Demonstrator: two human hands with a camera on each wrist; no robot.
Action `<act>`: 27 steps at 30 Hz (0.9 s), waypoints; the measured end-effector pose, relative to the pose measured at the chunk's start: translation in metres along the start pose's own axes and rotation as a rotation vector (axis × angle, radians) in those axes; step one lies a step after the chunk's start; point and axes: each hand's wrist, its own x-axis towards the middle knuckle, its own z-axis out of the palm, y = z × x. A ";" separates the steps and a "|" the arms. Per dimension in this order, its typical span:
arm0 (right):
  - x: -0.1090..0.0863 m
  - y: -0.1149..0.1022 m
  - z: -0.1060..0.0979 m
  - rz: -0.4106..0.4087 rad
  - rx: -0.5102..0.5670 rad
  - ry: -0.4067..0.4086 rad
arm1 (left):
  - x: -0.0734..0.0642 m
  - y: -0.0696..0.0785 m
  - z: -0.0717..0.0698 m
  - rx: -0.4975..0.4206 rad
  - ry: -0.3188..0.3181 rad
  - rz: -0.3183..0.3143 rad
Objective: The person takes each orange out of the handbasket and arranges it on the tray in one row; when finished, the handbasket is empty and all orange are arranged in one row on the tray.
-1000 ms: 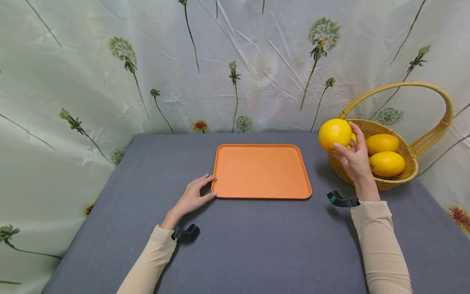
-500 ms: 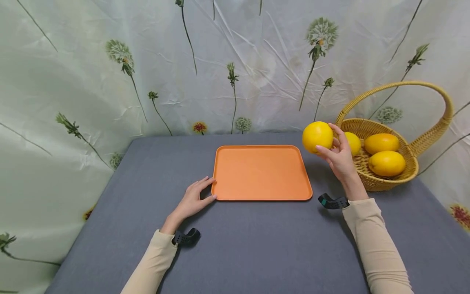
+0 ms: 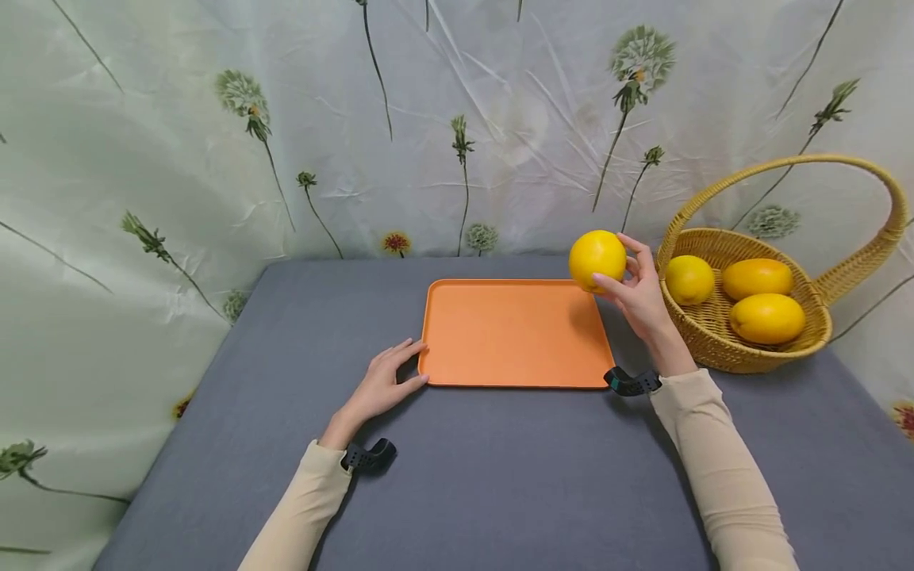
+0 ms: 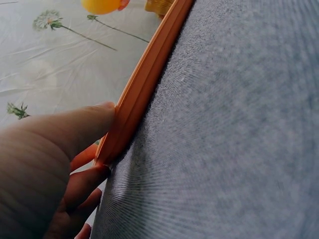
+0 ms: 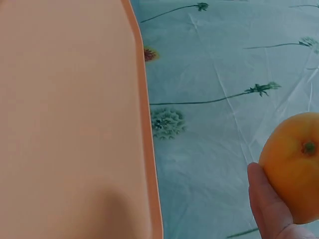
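Observation:
My right hand holds a round yellow-orange fruit, an orange, between thumb and fingers. It is raised over the far right corner of an orange tray. The green stem end of the orange shows in the right wrist view, where only part of the holding hand appears. At the tray's near left corner, my left hand rests with thumb and fingertips spread against the rim. In the left wrist view the thumb touches the tray's edge.
A wicker basket with a tall handle stands at the right. Inside it lie a rounder yellow fruit and two oval yellow fruits, one at the back and one in front. A flowered curtain hangs behind the grey table.
My right hand has carried the orange left, from above the basket's edge to over the tray's far right corner. The left hand has stayed at the tray.

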 end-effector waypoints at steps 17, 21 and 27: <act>0.021 0.011 0.030 0.088 -0.141 0.024 | 0.002 0.000 0.001 -0.007 0.006 -0.005; 0.026 0.018 0.039 0.115 -0.239 0.029 | 0.002 0.000 0.001 -0.004 0.008 -0.008; 0.032 0.031 0.055 0.138 -0.339 -0.028 | 0.002 0.001 0.001 0.002 0.008 -0.008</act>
